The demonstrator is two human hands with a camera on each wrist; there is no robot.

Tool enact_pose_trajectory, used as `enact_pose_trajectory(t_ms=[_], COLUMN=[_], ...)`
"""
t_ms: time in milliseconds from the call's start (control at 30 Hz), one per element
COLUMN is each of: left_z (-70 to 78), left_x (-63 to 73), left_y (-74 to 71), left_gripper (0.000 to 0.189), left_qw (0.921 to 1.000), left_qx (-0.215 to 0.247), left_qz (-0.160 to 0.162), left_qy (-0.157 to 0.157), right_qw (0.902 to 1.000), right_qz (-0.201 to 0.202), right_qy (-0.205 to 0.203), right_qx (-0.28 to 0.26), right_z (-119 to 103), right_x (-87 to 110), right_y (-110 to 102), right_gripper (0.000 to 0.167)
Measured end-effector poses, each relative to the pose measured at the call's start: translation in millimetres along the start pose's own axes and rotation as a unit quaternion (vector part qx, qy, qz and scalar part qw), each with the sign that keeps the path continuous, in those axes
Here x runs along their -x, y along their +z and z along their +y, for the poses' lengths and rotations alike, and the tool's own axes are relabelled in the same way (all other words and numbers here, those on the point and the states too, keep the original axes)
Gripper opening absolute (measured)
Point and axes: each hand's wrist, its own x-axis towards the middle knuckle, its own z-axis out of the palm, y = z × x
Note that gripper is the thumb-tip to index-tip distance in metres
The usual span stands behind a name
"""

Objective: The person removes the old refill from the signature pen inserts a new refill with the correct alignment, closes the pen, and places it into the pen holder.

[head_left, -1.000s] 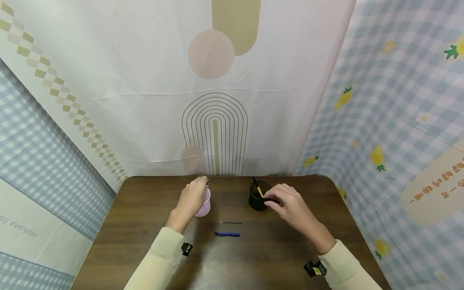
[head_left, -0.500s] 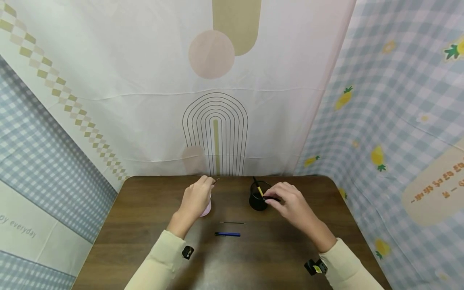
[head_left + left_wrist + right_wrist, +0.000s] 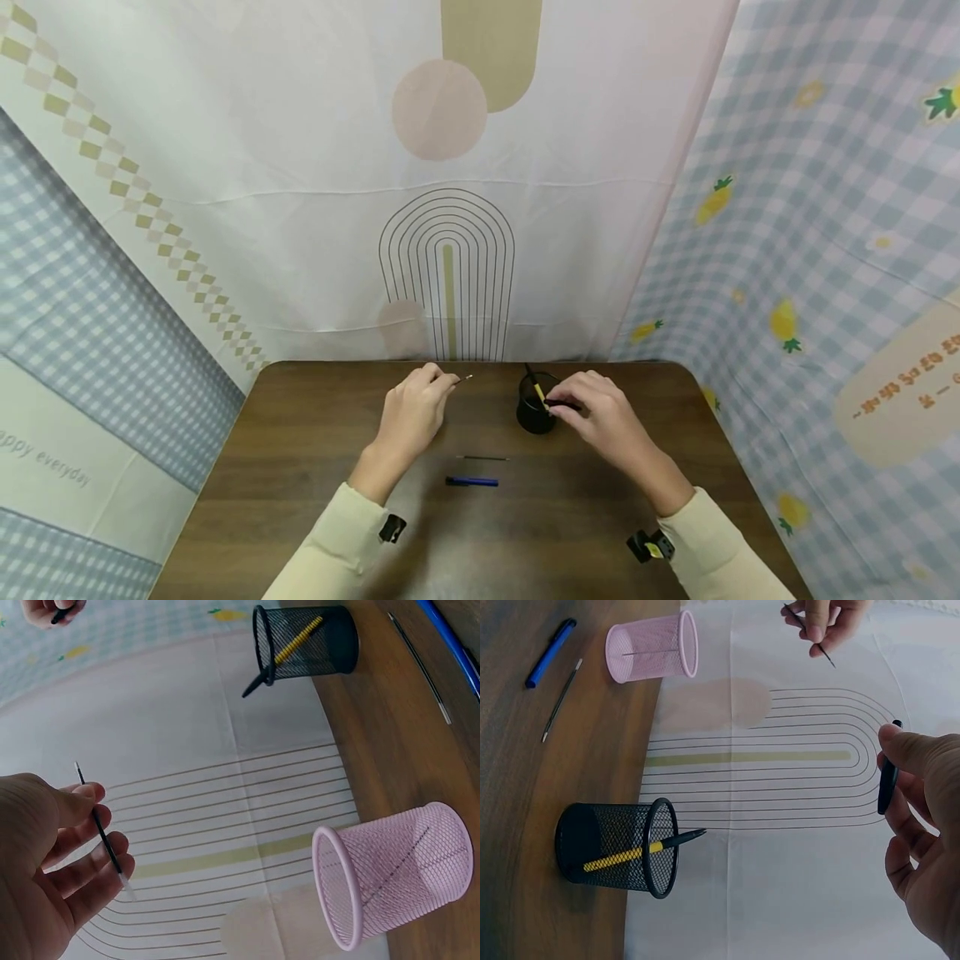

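My left hand (image 3: 411,410) pinches a thin pen refill (image 3: 103,836), dark with pale ends, between thumb and fingers. The pink mesh cup (image 3: 409,844) stands below that hand; in the head view the hand hides it. My right hand (image 3: 603,412) holds a short black pen (image 3: 889,776), partly covered by its thumb. In the head view that hand overlaps the right side of the black mesh cup (image 3: 626,847), where a yellow-and-black pen (image 3: 656,846) leans with its black end above the rim.
Between the hands and the table's near edge, another thin refill (image 3: 483,457) lies on the brown table (image 3: 300,467). Just nearer than it is a blue pen (image 3: 472,482). A printed cloth (image 3: 315,275) hangs behind the table, and a checked cloth (image 3: 750,250) along the right.
My left hand has moved up and right from over the pink cup with the refill, which now points right from the fingers. The right hand stays nearly still with the black pen.
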Motion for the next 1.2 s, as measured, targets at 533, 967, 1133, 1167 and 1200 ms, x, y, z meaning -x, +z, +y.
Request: enact_pose_trajectory(t_ms=[533,967,1133,1167,1200], left_z=[21.0,36.1,43.3,44.8,46.3], left_x=[-6.8,-15.6,-19.3,-19.9,-20.3], left_y=[-3.9,-11.2,-12.8,-13.1,-13.4], left_gripper=[0.002,0.006,0.012,0.013,0.014], left_qw=[0.9956,0.9927,0.9893,0.9886,0.9880], left_qx=[0.020,0.001,-0.018,-0.024,-0.030], left_qz=[0.023,0.032,0.040,0.040,0.040], left_qy=[0.089,0.116,0.139,0.143,0.146], right_qw=[0.9998,0.9998,0.9994,0.9993,0.9993], right_qz=[-0.006,-0.008,0.003,0.005,0.006], right_qy=[-0.006,-0.007,-0.027,-0.030,-0.032], right_qx=[0.020,0.018,0.020,0.019,0.017], right_z=[-2,-9,-9,-9,-9], right_x=[-2.4,-7.8,-9.2,-9.3,-9.4], right_y=[-1,0,2,3,3], right_gripper=[0.027,0.026,0.028,0.028,0.028])
